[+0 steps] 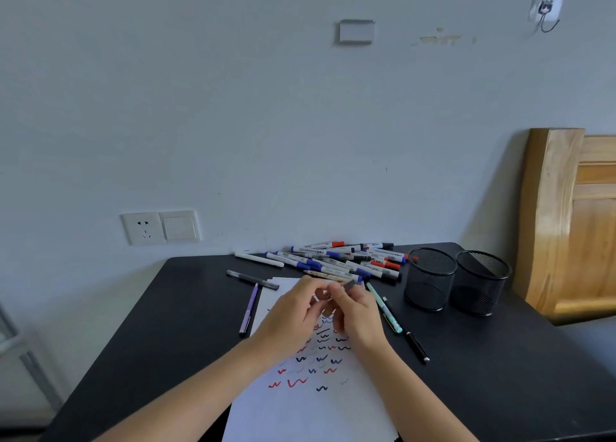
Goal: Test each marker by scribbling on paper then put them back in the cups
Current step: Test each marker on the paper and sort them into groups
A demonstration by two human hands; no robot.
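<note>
Two black mesh cups [430,280] stand on the table [150,341], right of the heaped markers [336,261]. Above the scribbled paper [313,405], the left hand [290,318] and right hand [361,315] pinch one grey marker [350,285].

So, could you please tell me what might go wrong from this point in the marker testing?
1. The left hand and right hand both grip one marker right above the paper; a slip could streak ink over the scribbles.
2. Both mesh cups look empty while the marker pile and loose pens lie beyond and beside the paper, so tested and untested ones may get mixed.
</note>
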